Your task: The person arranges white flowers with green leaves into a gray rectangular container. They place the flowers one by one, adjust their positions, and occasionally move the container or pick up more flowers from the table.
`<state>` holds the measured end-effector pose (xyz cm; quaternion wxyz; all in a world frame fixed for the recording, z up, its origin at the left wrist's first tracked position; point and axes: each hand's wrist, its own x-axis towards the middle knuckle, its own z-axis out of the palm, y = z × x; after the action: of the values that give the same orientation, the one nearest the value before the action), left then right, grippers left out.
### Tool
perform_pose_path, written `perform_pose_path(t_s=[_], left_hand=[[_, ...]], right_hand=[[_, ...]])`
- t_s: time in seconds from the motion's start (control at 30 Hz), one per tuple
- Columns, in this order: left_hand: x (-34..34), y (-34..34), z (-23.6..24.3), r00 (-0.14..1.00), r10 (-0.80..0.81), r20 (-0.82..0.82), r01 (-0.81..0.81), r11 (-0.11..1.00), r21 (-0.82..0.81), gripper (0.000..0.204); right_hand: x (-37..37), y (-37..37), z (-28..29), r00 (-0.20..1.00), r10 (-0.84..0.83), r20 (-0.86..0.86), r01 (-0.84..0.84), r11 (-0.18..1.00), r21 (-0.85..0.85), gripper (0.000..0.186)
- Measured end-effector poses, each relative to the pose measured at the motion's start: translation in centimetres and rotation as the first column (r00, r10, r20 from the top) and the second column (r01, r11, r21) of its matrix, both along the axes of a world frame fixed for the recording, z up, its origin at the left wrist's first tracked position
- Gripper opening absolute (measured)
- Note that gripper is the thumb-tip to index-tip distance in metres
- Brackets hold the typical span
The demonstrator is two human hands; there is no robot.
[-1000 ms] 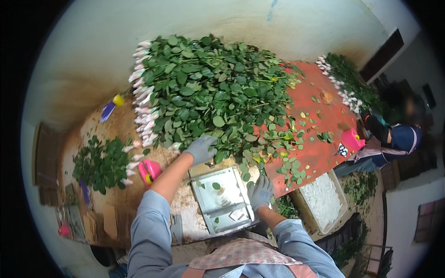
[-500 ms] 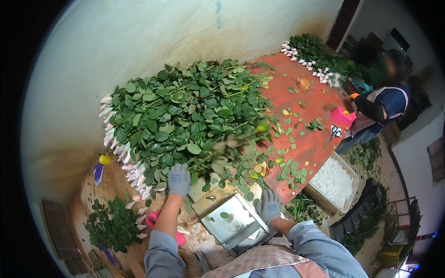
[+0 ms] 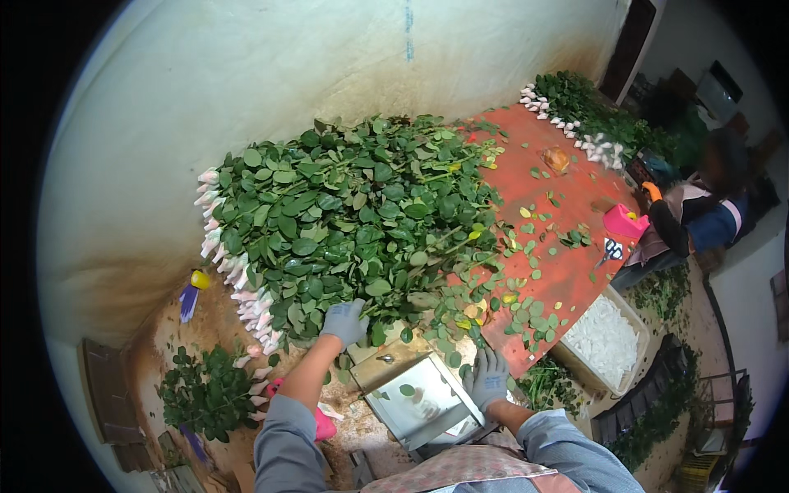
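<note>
Grey-gloved left hand (image 3: 344, 323), right hand (image 3: 489, 380) apart; brown bench (image 3: 218, 308), near edge.
Left at green leafy-stem pile (image 3: 345, 230), grip unclear; right flat by silver metal box (image 3: 415, 404). Gentle touch likely safest.

head-worn fisheye looks down over the table (image 3: 215, 322); far right seems blurred.

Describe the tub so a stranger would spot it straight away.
Find the red tabletop. Along its lower right edge, right of the person's gloved right hand, sits a cream rectangular tub. Unlike the green leaves beside it, its heaped contents are white.
</note>
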<state>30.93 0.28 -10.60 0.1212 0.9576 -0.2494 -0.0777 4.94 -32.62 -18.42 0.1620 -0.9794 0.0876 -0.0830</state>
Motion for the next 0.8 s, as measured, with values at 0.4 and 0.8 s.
perform_pose_path(t_s=[0.4, 0.8], left_hand=[[-3.3, 5.2, 9.8, 0.997, -0.043, 0.070, 0.038, 0.996, 0.078, 0.034], [12.7, 6.7, 22.4, 0.931, 0.026, 0.364, -0.199, 0.872, 0.448, 0.108]], right_hand=[[0.1, 0.3, 0.8, 1.000, 0.023, -0.007, -0.023, 0.999, 0.034, 0.070], [0.5, 0.4, 1.6, 0.999, 0.025, -0.034, -0.024, 0.999, 0.041, 0.069]])
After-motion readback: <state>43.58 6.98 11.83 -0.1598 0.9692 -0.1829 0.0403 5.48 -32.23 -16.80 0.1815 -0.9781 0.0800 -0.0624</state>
